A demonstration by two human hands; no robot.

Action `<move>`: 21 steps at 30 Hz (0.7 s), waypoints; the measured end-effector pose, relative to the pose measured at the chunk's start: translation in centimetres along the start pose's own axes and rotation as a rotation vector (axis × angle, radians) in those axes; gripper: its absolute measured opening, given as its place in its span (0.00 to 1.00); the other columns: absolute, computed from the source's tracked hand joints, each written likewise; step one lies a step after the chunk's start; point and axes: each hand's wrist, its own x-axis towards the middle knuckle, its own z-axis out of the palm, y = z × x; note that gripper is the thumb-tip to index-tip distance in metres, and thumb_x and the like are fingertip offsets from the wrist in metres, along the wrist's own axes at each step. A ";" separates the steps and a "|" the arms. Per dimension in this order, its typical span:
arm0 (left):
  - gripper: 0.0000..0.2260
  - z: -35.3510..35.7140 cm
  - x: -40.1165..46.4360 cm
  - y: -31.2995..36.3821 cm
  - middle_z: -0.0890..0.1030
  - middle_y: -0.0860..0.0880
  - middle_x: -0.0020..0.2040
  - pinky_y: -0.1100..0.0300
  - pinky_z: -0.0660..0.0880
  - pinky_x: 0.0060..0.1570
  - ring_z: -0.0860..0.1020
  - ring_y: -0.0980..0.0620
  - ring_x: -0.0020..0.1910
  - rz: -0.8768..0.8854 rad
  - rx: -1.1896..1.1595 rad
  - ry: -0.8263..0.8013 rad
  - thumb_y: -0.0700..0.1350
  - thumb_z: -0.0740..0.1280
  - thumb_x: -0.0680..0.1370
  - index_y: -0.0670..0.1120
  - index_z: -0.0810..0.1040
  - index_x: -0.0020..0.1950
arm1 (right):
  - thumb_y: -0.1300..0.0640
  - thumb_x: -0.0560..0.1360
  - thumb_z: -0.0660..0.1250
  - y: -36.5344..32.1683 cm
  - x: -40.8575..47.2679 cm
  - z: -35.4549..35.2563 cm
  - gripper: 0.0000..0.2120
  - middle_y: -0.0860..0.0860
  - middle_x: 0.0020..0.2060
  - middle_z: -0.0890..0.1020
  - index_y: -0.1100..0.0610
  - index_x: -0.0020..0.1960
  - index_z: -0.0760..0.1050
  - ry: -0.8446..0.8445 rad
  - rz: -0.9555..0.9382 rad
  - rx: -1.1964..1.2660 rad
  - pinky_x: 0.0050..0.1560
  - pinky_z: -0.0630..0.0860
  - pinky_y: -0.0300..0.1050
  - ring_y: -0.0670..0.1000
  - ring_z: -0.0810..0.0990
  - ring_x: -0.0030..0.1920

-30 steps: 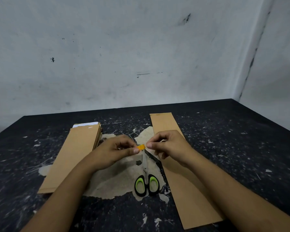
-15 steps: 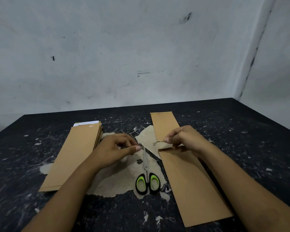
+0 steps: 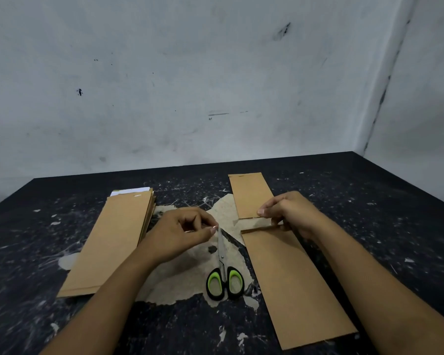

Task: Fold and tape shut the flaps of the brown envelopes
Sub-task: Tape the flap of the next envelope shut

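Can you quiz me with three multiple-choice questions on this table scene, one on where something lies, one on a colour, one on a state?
1. Where do the scissors lie?
A. Between the envelope stack and the single envelope
B. On top of the stack
C. In the right hand

2. What colour lines the scissor handles?
A. Red
B. Green
C. Blue

3. What is the right hand doing?
A. Lying flat on the table
B. Gripping the scissors
C. Pinching the strip at the single envelope's flap

Answers: 1 A, they rest on the worn patch between both. 2 B, green inside black loops. 3 C, its fingers close on the strip's edge.
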 end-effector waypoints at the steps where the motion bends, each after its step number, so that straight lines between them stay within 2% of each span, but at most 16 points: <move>1: 0.15 0.2 0.1 0.0 0.85 0.48 0.47 0.64 0.78 0.47 0.84 0.52 0.50 -0.012 0.012 0.007 0.33 0.73 0.74 0.39 0.73 0.30 | 0.61 0.73 0.75 0.0 0.0 0.1 0.02 0.48 0.35 0.85 0.58 0.45 0.86 -0.004 -0.003 -0.008 0.35 0.72 0.43 0.49 0.78 0.36; 3: 0.13 0.5 0.1 -0.2 0.85 0.48 0.46 0.66 0.77 0.46 0.83 0.55 0.48 -0.046 0.053 0.015 0.33 0.73 0.73 0.40 0.74 0.31 | 0.61 0.73 0.74 0.0 -0.1 0.2 0.03 0.47 0.34 0.85 0.57 0.43 0.87 -0.012 -0.016 -0.026 0.34 0.72 0.42 0.49 0.78 0.36; 5: 0.09 0.4 0.2 -0.6 0.84 0.48 0.46 0.64 0.77 0.46 0.83 0.56 0.45 -0.098 0.061 0.003 0.34 0.74 0.73 0.42 0.77 0.37 | 0.62 0.73 0.73 -0.1 -0.2 0.3 0.04 0.47 0.34 0.85 0.57 0.42 0.87 -0.011 -0.032 -0.043 0.33 0.71 0.41 0.49 0.78 0.36; 7: 0.10 0.0 0.2 -0.7 0.83 0.47 0.50 0.60 0.78 0.45 0.82 0.51 0.44 -0.133 0.008 -0.050 0.35 0.74 0.72 0.48 0.78 0.45 | 0.63 0.74 0.72 -0.1 -0.2 0.2 0.05 0.47 0.34 0.85 0.57 0.42 0.86 -0.006 -0.037 -0.037 0.33 0.71 0.41 0.49 0.77 0.36; 9: 0.12 -0.1 0.1 -0.5 0.83 0.49 0.52 0.58 0.78 0.46 0.82 0.49 0.46 -0.114 0.030 -0.115 0.36 0.72 0.74 0.53 0.80 0.49 | 0.63 0.74 0.72 -0.2 -0.3 0.2 0.05 0.46 0.33 0.85 0.57 0.42 0.86 -0.005 -0.035 -0.043 0.33 0.70 0.41 0.49 0.77 0.36; 12: 0.11 0.4 0.1 0.1 0.84 0.50 0.51 0.62 0.76 0.46 0.82 0.54 0.46 -0.124 0.069 -0.217 0.35 0.69 0.77 0.48 0.84 0.53 | 0.62 0.74 0.73 -0.2 -0.3 0.4 0.04 0.46 0.34 0.85 0.56 0.42 0.86 0.001 -0.038 -0.064 0.34 0.71 0.41 0.49 0.77 0.38; 17: 0.12 0.1 0.2 0.2 0.85 0.43 0.48 0.62 0.73 0.44 0.81 0.56 0.42 -0.181 -0.031 -0.262 0.38 0.68 0.78 0.49 0.84 0.57 | 0.60 0.73 0.75 -0.2 -0.1 0.7 0.03 0.46 0.35 0.85 0.55 0.42 0.86 0.033 -0.054 -0.075 0.33 0.71 0.41 0.47 0.76 0.33; 18: 0.12 -0.1 0.2 0.1 0.85 0.44 0.48 0.61 0.73 0.44 0.80 0.57 0.41 -0.186 -0.054 -0.263 0.37 0.67 0.78 0.49 0.84 0.58 | 0.59 0.73 0.75 -0.3 -0.2 0.8 0.01 0.50 0.38 0.86 0.56 0.44 0.87 0.048 -0.053 -0.064 0.33 0.71 0.40 0.46 0.76 0.33; 20: 0.14 -0.3 0.3 0.0 0.85 0.52 0.47 0.60 0.71 0.43 0.79 0.57 0.40 -0.193 -0.048 -0.262 0.33 0.66 0.79 0.47 0.84 0.59 | 0.56 0.73 0.77 -0.1 0.1 1.0 0.11 0.55 0.43 0.86 0.57 0.54 0.85 0.109 -0.059 -0.076 0.32 0.71 0.38 0.45 0.77 0.32; 21: 0.15 -0.5 0.3 -0.2 0.85 0.55 0.47 0.60 0.71 0.43 0.77 0.55 0.40 -0.189 -0.020 -0.258 0.32 0.65 0.79 0.47 0.84 0.59 | 0.54 0.73 0.77 0.1 0.3 1.0 0.17 0.54 0.43 0.86 0.56 0.60 0.82 0.147 -0.063 -0.096 0.32 0.71 0.37 0.45 0.78 0.32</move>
